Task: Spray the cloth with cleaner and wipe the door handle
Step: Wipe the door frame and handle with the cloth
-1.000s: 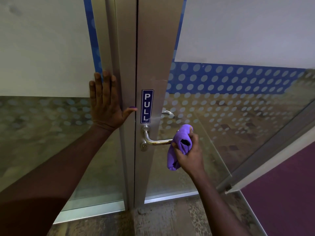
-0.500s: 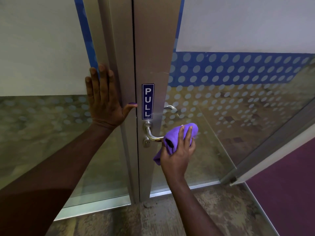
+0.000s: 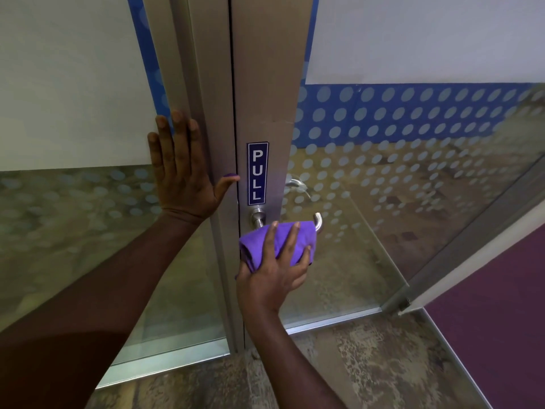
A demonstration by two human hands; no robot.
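The purple cloth (image 3: 283, 242) is pressed over the door handle (image 3: 318, 221) by the right hand (image 3: 272, 270), whose fingers are spread across the bunched fabric and curled onto it, so that the cloth is gripped against the lever. Only 2 parts of the handle are left uncovered: the round base by the frame and the curved tip at the far end. The wiping step is judged to be under way, and it would be done well if the cloth were wrapped fully around the lever and drawn along its whole length, base to tip, with the underside included. Firm, even pressure is advised, since a loose bunch of fabric may skip the back of the bar.

Further off, the left hand (image 3: 182, 172) is laid flat and open against the metal door frame (image 3: 212, 113), holding nothing; the frame is probably steadied by it. Just above the handle a blue PULL sign (image 3: 257, 173) is fixed. Behind the dotted glass (image 3: 398, 172), a second handle (image 3: 296, 184) can be seen. No spray bottle is in view.
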